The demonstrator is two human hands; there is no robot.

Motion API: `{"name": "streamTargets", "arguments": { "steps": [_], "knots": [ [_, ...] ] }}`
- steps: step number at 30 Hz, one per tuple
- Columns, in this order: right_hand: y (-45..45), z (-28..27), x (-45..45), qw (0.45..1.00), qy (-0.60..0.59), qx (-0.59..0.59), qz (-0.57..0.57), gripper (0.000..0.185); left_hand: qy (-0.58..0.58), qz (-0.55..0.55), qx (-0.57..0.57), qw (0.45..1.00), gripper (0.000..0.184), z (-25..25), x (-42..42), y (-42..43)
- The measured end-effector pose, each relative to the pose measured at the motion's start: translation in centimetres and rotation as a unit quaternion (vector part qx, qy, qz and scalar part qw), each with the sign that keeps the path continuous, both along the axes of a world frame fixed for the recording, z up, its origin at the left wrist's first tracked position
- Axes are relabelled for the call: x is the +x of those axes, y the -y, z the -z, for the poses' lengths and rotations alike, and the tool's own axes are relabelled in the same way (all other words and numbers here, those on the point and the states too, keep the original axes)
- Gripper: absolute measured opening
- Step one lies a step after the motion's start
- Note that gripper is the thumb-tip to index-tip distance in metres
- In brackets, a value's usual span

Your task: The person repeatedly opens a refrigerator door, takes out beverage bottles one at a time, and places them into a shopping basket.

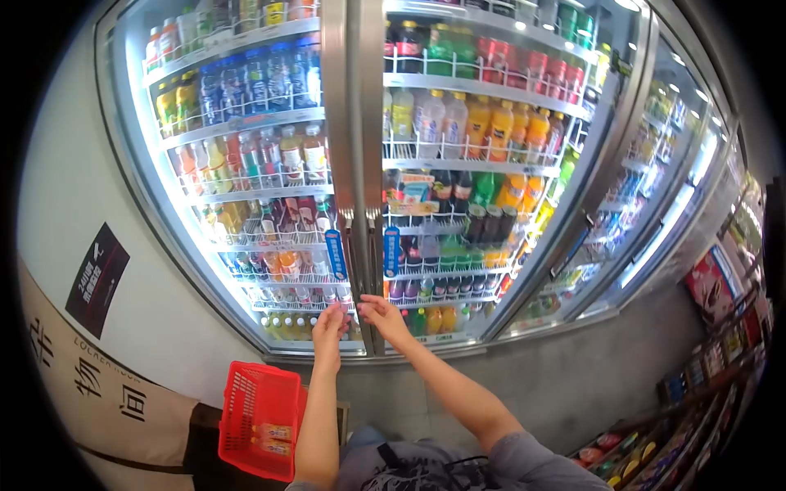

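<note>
Silver metal door frames, two in number (pixel 334 90), are set side by side at the middle of a glass-fronted drinks refrigerator (pixel 460 162). On them two slim vertical metal handles (pixel 373 237) are mounted, one for each door, and two upright blue labels with white writing (pixel 335 254) are placed beside these handles, one on each door.

Two bare hands are held up at the low part of the frames, near to each other but apart. By the left hand (pixel 329 324), the fingertips are brought close together before the lower left door; whether anything is pinched by them cannot be told. By the right hand (pixel 385 317), bent fingers are pointed toward the line where the two doors meet, just below the handles; whether the metal is touched or gripped cannot be told.

Behind the glass, many bottles are arranged in several rows; at least four orange-coloured plastic bottles (pixel 500 131) can be counted in one row at the right door. One red plastic basket with perforated walls (pixel 240 409) is seen beside the left forearm, and two small yellow-orange packages (pixel 274 439) are contained in it.
</note>
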State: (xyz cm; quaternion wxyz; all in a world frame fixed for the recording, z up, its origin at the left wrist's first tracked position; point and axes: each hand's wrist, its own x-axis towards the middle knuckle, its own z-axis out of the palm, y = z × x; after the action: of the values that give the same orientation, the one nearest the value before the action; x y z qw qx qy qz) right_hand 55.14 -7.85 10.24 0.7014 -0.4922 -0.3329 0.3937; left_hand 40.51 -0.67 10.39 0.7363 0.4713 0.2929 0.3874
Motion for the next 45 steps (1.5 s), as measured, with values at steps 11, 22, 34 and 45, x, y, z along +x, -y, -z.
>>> {"name": "streamTargets", "arguments": {
  "steps": [11, 22, 34, 45],
  "knots": [
    [-4.7, -6.1, 3.2, 0.985, 0.131, 0.032, 0.110, 0.062, 0.024, 0.054, 0.029, 0.998, 0.037, -4.0, 3.5, -4.7],
    [-10.3, -8.7, 5.5, 0.939, 0.183, 0.014, 0.292, 0.055, 0.014, 0.100, 0.124, 0.987, 0.037, -9.5, 2.7, -11.6],
    [-14.5, -7.4, 5.5, 0.878, 0.258, -0.159, 0.370, 0.062, 0.030, 0.140, 0.054, 0.988, 0.032, -5.9, 0.7, -10.4],
    [-15.1, -6.0, 5.0, 0.839, 0.310, -0.174, 0.413, 0.065, 0.034, 0.123, 0.014, 0.992, 0.030, -2.3, -3.2, -8.0]
  ]
}}
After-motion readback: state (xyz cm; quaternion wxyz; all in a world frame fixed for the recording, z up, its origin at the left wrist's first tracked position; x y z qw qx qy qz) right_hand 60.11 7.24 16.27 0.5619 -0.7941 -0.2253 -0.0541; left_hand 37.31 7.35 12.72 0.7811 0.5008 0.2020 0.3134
